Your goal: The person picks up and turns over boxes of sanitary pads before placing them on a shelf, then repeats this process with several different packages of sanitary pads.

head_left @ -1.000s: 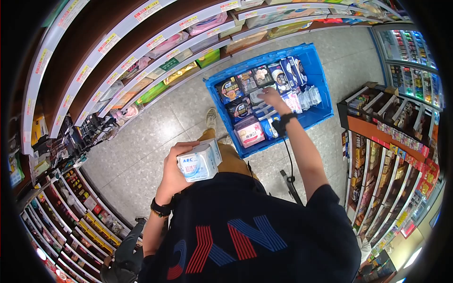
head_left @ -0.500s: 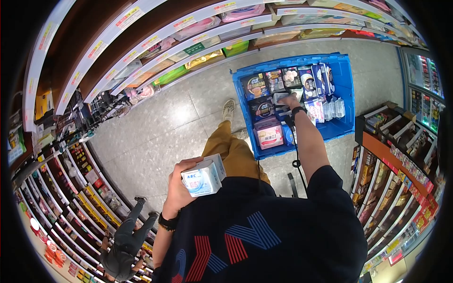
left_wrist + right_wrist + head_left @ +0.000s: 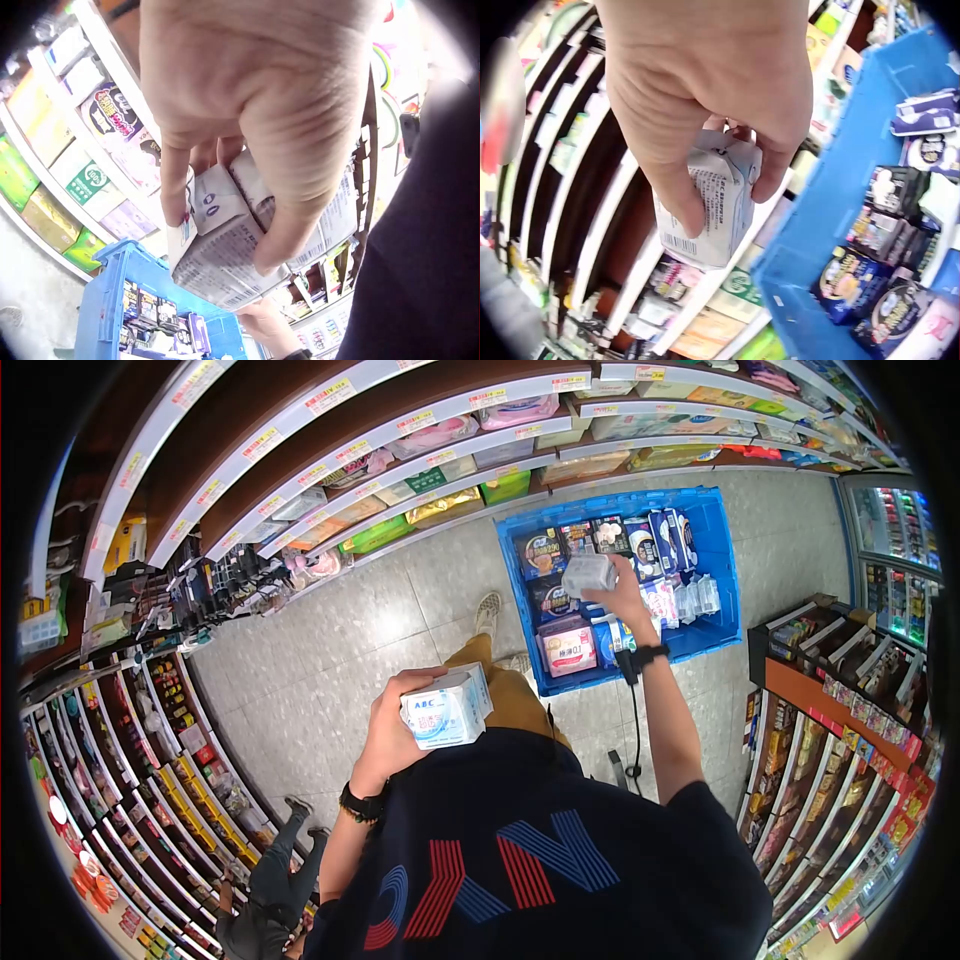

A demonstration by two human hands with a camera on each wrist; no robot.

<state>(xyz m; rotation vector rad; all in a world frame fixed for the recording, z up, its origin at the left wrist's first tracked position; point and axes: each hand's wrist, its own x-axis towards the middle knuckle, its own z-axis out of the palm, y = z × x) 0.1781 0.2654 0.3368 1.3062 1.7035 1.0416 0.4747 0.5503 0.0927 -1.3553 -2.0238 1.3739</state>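
My left hand [image 3: 385,735] grips white ABC sanitary pad packs [image 3: 442,718] in front of my waist. The left wrist view shows two packs [image 3: 225,262] side by side, fingers over one side and the thumb on the other. My right hand [image 3: 627,603] holds another white pad pack [image 3: 588,576] over the blue crate [image 3: 728,565]. In the right wrist view this pack [image 3: 716,199] hangs upright between thumb and fingers, its barcode side showing. Inside the crate are dark pad packs [image 3: 541,555], a pink pack [image 3: 570,650] and several clear-wrapped packs [image 3: 695,598].
Shelves with price tags [image 3: 415,425] and packaged goods [image 3: 445,507] curve along the far side. At the right stand a snack rack [image 3: 840,695] and glass-door fridges [image 3: 900,600]. Another person [image 3: 265,890] is in the lower left aisle. My shoe [image 3: 487,615] is beside the crate.
The right hand has come up out of the crate's contents with a white pad pack. My left hand still holds its packs at the waist. The head view has shifted.
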